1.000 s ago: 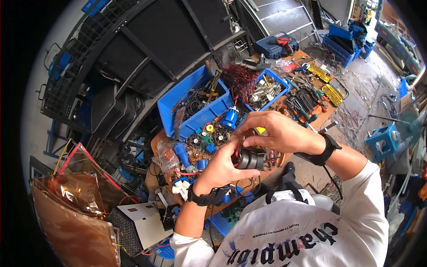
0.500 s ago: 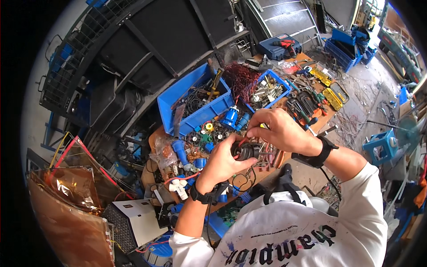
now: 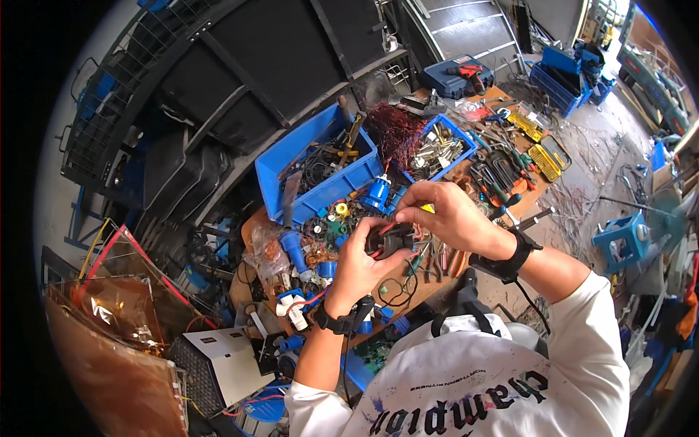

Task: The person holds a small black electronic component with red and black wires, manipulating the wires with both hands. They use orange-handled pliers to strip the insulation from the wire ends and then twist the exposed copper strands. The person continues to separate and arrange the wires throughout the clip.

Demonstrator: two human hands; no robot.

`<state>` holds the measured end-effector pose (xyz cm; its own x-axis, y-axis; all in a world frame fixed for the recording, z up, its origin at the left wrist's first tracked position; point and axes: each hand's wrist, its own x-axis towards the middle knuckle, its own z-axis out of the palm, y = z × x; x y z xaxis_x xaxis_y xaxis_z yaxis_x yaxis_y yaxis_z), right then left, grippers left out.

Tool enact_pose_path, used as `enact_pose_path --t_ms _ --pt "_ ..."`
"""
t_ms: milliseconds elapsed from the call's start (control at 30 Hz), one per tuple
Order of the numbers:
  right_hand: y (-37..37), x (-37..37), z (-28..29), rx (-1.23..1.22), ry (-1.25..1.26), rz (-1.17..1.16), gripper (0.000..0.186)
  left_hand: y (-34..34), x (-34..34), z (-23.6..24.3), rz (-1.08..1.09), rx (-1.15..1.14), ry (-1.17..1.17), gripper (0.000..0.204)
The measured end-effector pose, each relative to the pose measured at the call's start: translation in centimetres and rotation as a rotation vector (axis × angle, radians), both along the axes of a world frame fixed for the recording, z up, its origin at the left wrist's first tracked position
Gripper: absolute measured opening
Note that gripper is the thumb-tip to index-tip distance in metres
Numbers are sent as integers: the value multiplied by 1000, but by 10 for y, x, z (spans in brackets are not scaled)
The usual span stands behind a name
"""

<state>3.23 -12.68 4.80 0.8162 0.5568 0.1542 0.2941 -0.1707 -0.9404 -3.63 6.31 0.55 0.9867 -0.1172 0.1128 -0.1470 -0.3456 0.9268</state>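
Observation:
Over the near edge of the workbench, my left hand (image 3: 358, 264) grips a dark, rounded part (image 3: 395, 243) that looks like a coil or motor core, fingers wrapped round its left side. Short lengths of red wire (image 3: 386, 229) show on its top. My right hand (image 3: 453, 217) is just above and to the right, thumb and forefinger pinched together at the upper edge of the part, close to the wire; what lies between the fingertips is too small to make out. A blue cylindrical connector (image 3: 376, 194) stands on the bench just beyond my hands.
A large blue bin (image 3: 320, 193) of cables and tools stands behind, beside tangled dark-red wire (image 3: 393, 131) and a smaller blue bin (image 3: 440, 173) of metal parts. Pliers and clamps (image 3: 502, 175) lie at right near a yellow bit set (image 3: 544, 162). White fittings (image 3: 293, 312) sit at left.
The dark part has been turned and tipped in my left hand, so more of its top and red wire show. My right hand has shifted slightly left and stays pinched.

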Motion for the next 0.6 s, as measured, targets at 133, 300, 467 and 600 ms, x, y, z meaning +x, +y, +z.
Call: enact_pose_path --t_ms 133,300,467,600 --pt "0 6 -27 166 108 -25 17 15 9 -34 -23 -406 36 41" --pt "-5 -5 -88 170 79 -161 19 21 19 -54 52 -624 239 39" --pt "-3 -17 -129 -17 -119 -520 18 13 30 -87 142 -682 390 48" --pt "-3 -12 -184 297 453 -443 21 0 38 -122 226 -805 516 40"
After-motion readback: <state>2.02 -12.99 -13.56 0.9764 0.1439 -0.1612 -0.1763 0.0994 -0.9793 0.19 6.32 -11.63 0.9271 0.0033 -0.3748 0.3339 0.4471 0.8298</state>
